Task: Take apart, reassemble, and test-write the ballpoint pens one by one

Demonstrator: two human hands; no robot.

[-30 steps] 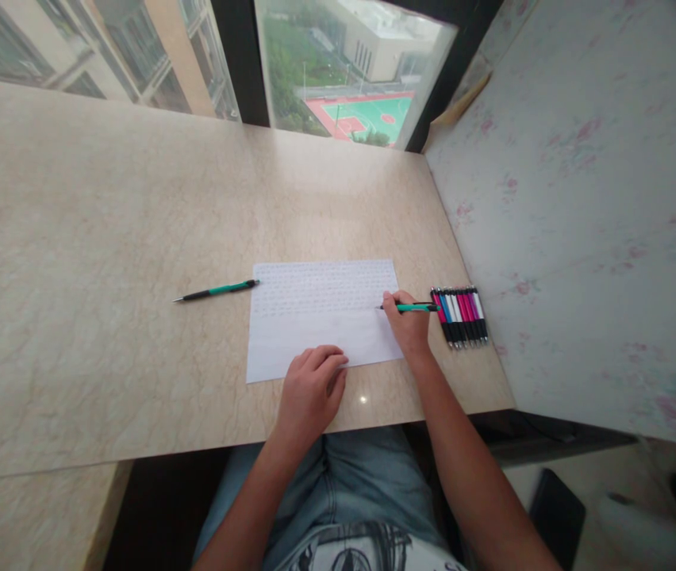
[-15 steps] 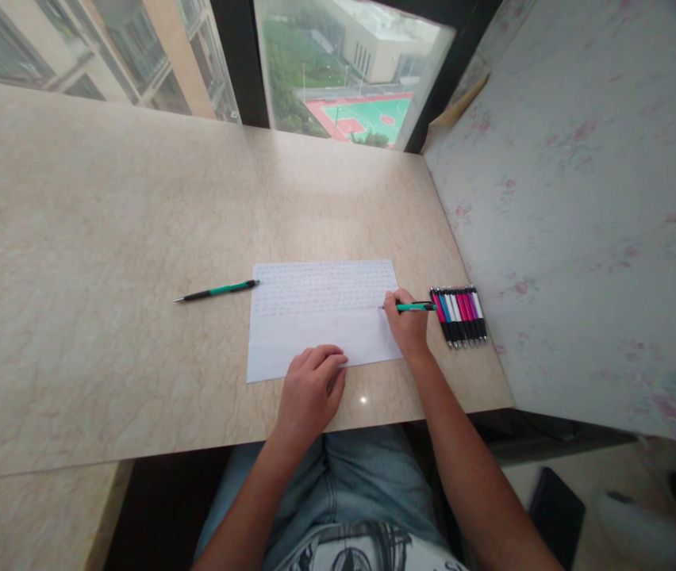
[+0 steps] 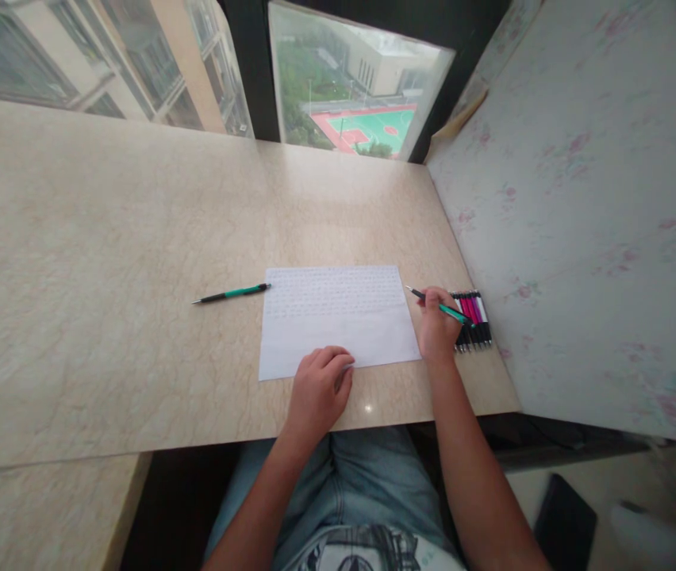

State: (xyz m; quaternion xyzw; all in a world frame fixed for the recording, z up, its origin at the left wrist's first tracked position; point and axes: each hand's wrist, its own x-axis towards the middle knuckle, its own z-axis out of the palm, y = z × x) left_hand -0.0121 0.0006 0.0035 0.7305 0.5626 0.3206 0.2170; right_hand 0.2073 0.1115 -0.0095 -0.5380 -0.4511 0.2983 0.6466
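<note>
A white sheet of paper (image 3: 338, 337) with several rows of small handwriting across its upper half lies on the counter. My left hand (image 3: 321, 388) rests on its lower edge, fingers loosely bent and lying on the sheet, holding nothing I can see. Just past the paper's right edge, my right hand (image 3: 438, 325) grips a green pen (image 3: 453, 312) with a black grip. Its tip points up and left, off the sheet. Another green and black pen (image 3: 232, 293) lies to the left, its end at the paper's upper left edge.
A row of several pens (image 3: 476, 317) in pink, purple and white, with black grips, lies at the right, partly hidden by my right hand. Beyond it rises a flower-patterned wall (image 3: 600, 238). A window (image 3: 362, 87) borders the back of the stone counter (image 3: 105, 301).
My right hand has moved right with the green pen, off the paper and partly over the pen row. The pen has tilted. My left hand stays on the sheet; the view has shifted slightly.
</note>
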